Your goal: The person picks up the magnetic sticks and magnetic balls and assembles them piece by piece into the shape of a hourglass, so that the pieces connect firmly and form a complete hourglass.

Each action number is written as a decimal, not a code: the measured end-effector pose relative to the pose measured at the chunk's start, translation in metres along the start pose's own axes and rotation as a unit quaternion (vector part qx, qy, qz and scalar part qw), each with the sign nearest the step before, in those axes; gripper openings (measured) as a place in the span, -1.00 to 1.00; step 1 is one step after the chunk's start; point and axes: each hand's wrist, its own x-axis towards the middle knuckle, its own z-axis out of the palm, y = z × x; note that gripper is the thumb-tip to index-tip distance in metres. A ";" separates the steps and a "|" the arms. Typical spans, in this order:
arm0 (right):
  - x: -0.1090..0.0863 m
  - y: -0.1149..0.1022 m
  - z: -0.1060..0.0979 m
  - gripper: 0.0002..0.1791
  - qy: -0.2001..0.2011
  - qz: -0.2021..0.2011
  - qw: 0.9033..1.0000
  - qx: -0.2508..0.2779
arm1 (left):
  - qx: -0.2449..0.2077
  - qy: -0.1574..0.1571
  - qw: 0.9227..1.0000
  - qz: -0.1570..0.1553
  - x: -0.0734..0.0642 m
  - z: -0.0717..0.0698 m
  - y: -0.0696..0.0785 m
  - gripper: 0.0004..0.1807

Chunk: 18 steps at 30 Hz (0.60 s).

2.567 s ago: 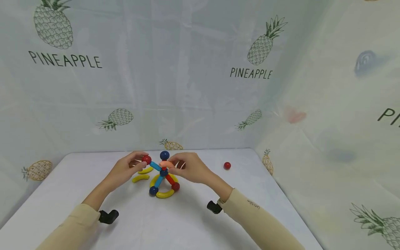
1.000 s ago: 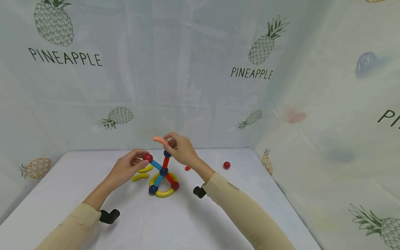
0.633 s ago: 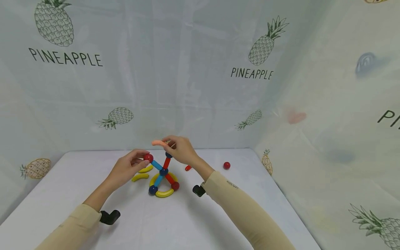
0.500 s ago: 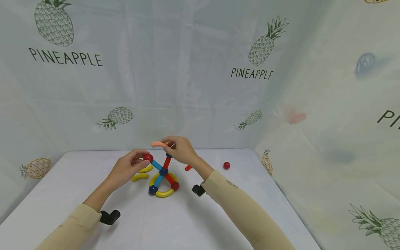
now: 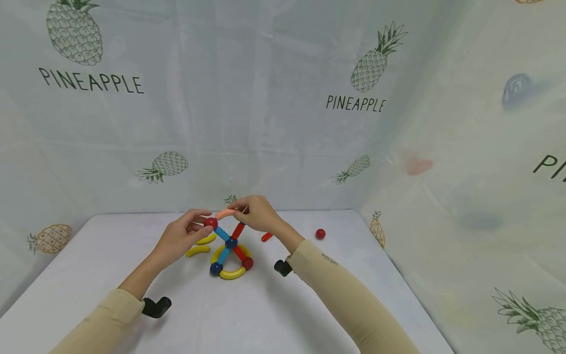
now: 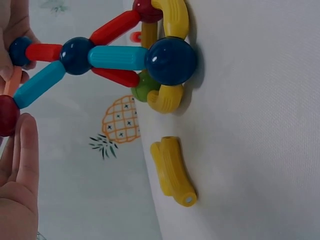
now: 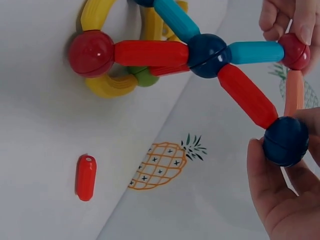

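Observation:
A construction of magnetic sticks and balls stands on the table, with a blue ball [image 5: 231, 243] at its hub and a base ring of yellow curved sticks [image 5: 233, 275]. My left hand [image 5: 180, 237] pinches the red ball [image 5: 211, 223] at the end of its upper blue stick [image 5: 222, 233]. My right hand [image 5: 258, 214] grips the orange curved magnetic stick [image 5: 225, 213] near its right end, fingers also around the upper blue ball [image 7: 286, 141]. In the right wrist view that orange stick spans from the red ball to this blue ball. Head view mostly hides the upper blue ball.
Two yellow curved sticks [image 5: 198, 250] lie left of the ring. A short red stick [image 7: 86, 177] lies to the right, and a loose red ball [image 5: 320, 234] farther right. A pineapple-print curtain [image 5: 283, 123] hangs behind the table.
The right hand has lifted the orange stick from beside the hub to the top, then lowered it until its left end meets the red ball. The upper red stick now leans farther right.

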 end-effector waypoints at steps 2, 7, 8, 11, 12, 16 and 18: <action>0.000 0.000 0.000 -0.70 -0.004 0.001 1.000 0.000 | 0.002 0.001 1.000 -0.002 0.000 0.000 0.000 -0.44; -0.002 0.002 0.000 -0.68 -0.005 -0.011 1.000 0.003 | 0.006 -0.006 1.000 0.001 0.000 0.001 -0.001 -0.43; -0.003 0.003 -0.001 -0.68 -0.005 -0.014 1.000 0.004 | 0.007 -0.009 1.000 0.004 0.000 0.000 -0.001 -0.42; -0.006 0.007 -0.005 -0.66 -0.015 -0.030 0.999 0.003 | 0.007 -0.016 1.000 0.013 0.000 0.000 -0.002 -0.43; -0.007 0.009 -0.006 -0.64 -0.021 -0.038 0.999 0.002 | 0.008 -0.017 1.000 0.016 0.000 0.000 -0.002 -0.44; -0.011 0.015 -0.010 -0.56 -0.037 -0.069 0.997 0.002 | 0.009 -0.018 1.000 0.015 -0.001 0.000 0.000 -0.44; -0.012 0.016 -0.010 -0.55 -0.034 -0.072 0.997 0.009 | 0.009 -0.017 1.000 0.012 0.000 0.001 0.001 -0.44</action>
